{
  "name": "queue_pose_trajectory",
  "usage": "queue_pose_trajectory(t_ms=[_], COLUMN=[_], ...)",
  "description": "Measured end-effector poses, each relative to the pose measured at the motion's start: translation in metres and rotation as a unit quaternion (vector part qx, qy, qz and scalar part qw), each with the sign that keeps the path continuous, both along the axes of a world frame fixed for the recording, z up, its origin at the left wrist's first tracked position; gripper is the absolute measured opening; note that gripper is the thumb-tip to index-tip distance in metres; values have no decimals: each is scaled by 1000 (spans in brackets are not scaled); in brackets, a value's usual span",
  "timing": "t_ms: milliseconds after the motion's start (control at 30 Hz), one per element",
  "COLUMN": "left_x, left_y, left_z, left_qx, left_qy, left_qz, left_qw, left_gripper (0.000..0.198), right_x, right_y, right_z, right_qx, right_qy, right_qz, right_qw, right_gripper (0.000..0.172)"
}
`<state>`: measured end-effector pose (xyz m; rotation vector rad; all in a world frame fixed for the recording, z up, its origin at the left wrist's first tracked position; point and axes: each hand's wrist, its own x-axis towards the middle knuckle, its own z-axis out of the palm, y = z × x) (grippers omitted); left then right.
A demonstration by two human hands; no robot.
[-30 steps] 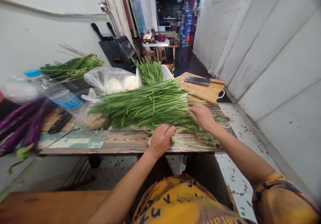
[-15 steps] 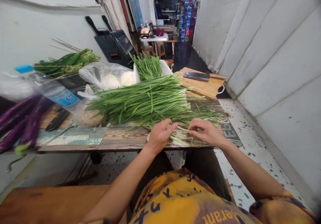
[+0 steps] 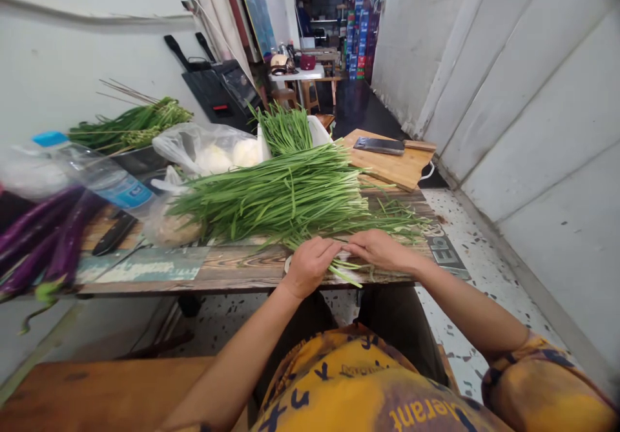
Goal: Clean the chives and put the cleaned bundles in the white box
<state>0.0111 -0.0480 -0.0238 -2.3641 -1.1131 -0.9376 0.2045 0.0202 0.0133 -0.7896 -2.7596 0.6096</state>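
A large heap of garlic chives (image 3: 276, 193) lies across the table, its pale stem ends facing right. Just in front of it, my left hand (image 3: 311, 265) is closed around a few chive stalks (image 3: 347, 276), whose whitish ends stick out to the right. The fingertips of my right hand (image 3: 382, 250) pinch together right against the left thumb, at the held chives; what exactly lies between them is hidden. Loose chive scraps (image 3: 394, 219) are scattered on the tabletop beyond my right hand.
A cleaver (image 3: 380, 146) rests on a wooden cutting board (image 3: 387, 168) at the back right. On the left are purple eggplants (image 3: 62, 238), a water bottle (image 3: 116, 183), a black-handled knife (image 3: 113, 233) and plastic bags (image 3: 174, 138). More chives (image 3: 283, 128) fill a white container (image 3: 320, 132).
My right hand has moved left along the stalk until its fingertips meet those of my left hand. The left hand keeps its hold on the chives, and the heap looks unchanged.
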Motion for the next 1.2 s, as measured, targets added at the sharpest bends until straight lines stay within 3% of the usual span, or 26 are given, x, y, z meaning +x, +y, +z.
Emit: queue_pose_trajectory(t_ms=[67,167,233,367,533,600,667,733,800,933,1067,1200], left_x=[-1,-3,-3,0,1,0,-1,0,1,4,4,4], left_y=[0,0,0,0,0,0,0,1,1,0,-2,1], left_z=[-1,-2,-2,-1,0,-2,-4,-6,-6,-1,2,0], left_qx=[-4,4,13,24,21,21,19,16,4,-23,-7,-20], left_qy=[-4,-21,-22,-4,17,9,-4,-13,-16,-10,-9,0], left_qz=[4,18,14,14,21,24,31,37,46,65,66,91], left_qw=[1000,1000,1000,1000,999,999,999,999,999,998,998,996], left_gripper=[30,31,32,31,29,27,26,25,25,25,24,24], right_x=[20,49,56,33,7,14,26,34,34,15,4,6], right_y=[8,18,18,5,0,10,25,41,54,72,73,56], right_z=[3,9,11,10,5,7,11,11,7,-11,-12,4], right_qx=[-35,-50,-47,-54,-24,-22,-11,28,92,212,243,241], right_qy=[25,75,119,187,123,118,110,86,75,44,-12,46], right_qz=[-6,-95,-117,-80,-19,-57,-141,-215,-242,-202,-183,-153], right_qw=[999,991,985,978,992,991,984,972,963,955,952,957], right_gripper=[41,43,38,25,23,24,29,41,40,14,16,19])
